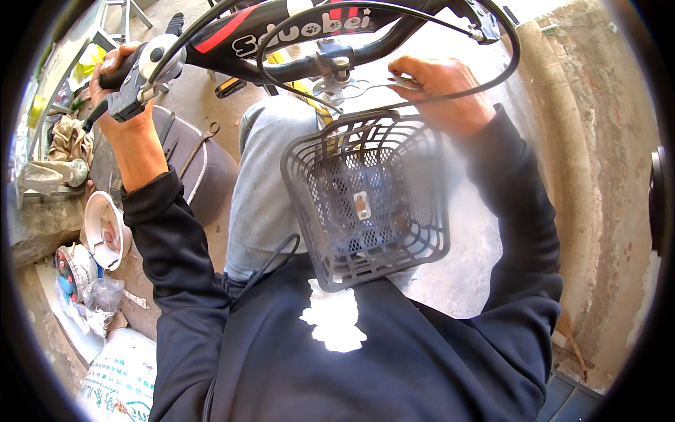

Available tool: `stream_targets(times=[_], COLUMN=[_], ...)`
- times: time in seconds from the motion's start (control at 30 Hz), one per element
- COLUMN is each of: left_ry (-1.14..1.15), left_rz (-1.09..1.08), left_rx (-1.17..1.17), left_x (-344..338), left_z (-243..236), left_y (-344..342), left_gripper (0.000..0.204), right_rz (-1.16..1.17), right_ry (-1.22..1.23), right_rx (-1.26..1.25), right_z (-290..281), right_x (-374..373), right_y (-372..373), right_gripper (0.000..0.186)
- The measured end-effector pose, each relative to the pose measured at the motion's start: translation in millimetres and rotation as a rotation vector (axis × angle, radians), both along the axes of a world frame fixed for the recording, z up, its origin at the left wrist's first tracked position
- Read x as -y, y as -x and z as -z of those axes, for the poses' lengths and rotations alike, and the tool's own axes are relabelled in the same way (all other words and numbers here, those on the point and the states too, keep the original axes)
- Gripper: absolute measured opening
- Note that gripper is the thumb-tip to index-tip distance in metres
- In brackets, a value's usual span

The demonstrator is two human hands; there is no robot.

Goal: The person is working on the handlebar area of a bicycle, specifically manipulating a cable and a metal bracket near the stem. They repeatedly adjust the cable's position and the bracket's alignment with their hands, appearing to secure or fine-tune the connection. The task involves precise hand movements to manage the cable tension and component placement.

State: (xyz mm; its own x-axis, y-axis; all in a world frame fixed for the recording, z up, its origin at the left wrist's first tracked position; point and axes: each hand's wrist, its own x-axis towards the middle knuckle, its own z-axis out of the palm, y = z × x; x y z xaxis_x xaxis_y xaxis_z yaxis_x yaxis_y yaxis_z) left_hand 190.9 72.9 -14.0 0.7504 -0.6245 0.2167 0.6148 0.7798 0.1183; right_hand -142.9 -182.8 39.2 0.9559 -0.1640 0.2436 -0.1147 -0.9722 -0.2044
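Observation:
My left hand (126, 130) is wrapped round the black grip at the left end of a bicycle handlebar (292, 71), beside the brake lever (130, 102) and a round silver bell (160, 56). Pinched in my right hand (450, 91) is a flat silver wrench (358, 89). Its far end lies at the stem clamp, just below the bolt (341, 65); whether the jaw sits on a nut I cannot tell. A black plastic basket (294, 186) hangs below the bar, its mouth toward me. A small metal plate (362, 205) shows on the basket's inside.
A black cable (519, 49) loops over the bar and past my right hand. At left, another wrench (199, 148) lies on a dark padded seat (216, 176). A white bucket (95, 204) and a printed white sack (116, 380) stand nearby. A rough wall (605, 176) rises at right.

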Motion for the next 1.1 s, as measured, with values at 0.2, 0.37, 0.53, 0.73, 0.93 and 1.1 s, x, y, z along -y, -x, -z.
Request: stream_targets(times=[0.2, 0.37, 0.53, 0.73, 0.93, 1.1], left_ry=[-0.139, -0.196, -0.214, -0.177, -0.211, -0.233], left_rz=[-0.062, -0.048, -0.099, 0.007, 0.034, 0.020], left_rx=[0.051, 0.101, 0.105, 0.040, 0.000, 0.034], left_x=[-10.4, -10.4, -6.8, -9.9, -10.5, -11.0], left_z=[4.6, 4.1, 6.0, 5.7, 9.9, 5.6], left_y=[-17.4, -21.2, -22.9, -39.0, -48.5, -41.7], left_gripper=[0.019, 0.020, 0.017, 0.012, 0.010, 0.011], right_rz=[-0.012, 0.070, 0.260, 0.218, 0.246, 0.241], right_ry=[0.058, 0.212, 0.323, 0.296, 0.195, 0.106], right_rx=[0.049, 0.052, -0.060, 0.066, 0.033, -0.025], right_z=[4.3, 8.8, 7.3, 12.9, 16.1, 14.3], right_x=[1.9, -1.4, -7.7, -0.8, 4.5, 6.5], right_y=[-6.2, -5.1, -11.2, -14.1, -20.0, -23.6], right_gripper=[0.017, 0.015, 0.017, 0.013, 0.016, 0.017])
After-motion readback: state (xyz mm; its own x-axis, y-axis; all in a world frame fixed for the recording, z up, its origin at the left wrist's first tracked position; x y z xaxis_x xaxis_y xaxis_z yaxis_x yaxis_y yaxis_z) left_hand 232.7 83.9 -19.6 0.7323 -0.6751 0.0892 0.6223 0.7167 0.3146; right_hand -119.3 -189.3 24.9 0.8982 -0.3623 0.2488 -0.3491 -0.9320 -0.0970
